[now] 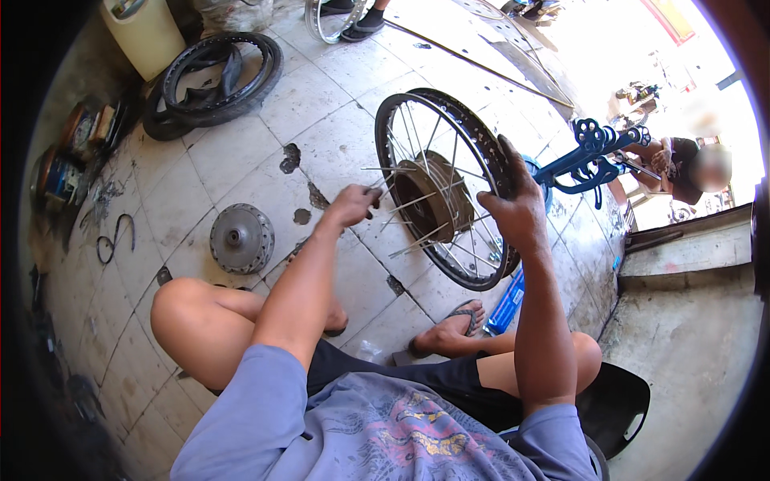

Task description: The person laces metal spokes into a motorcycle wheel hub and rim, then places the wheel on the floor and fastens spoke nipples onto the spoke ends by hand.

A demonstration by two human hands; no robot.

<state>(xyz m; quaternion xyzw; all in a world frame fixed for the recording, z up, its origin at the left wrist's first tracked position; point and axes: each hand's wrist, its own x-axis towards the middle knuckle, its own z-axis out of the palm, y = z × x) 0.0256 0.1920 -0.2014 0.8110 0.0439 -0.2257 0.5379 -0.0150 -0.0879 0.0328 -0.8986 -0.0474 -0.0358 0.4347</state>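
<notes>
A black spoked wheel rim (386,143) stands tilted in front of me, with a brown, rusty-looking hub (433,200) inside it. Several thin metal spokes (419,207) run from the hub, some with loose ends sticking out toward my left. My right hand (517,210) grips the rim on its right side, thumb on the near face and fingers behind. At the spoke ends on the left, my left hand (353,205) is closed, its fingertips pinched at a spoke. A second rim edge shows just behind the first.
A grey hub (241,238) lies on the cracked tile floor, left. Farther back are black tyres (220,80) and a yellowish container (140,36). A blue metal stand (589,156) is right of the wheel. A blue package (505,303) lies beside my foot. Another person (686,170) sits far right.
</notes>
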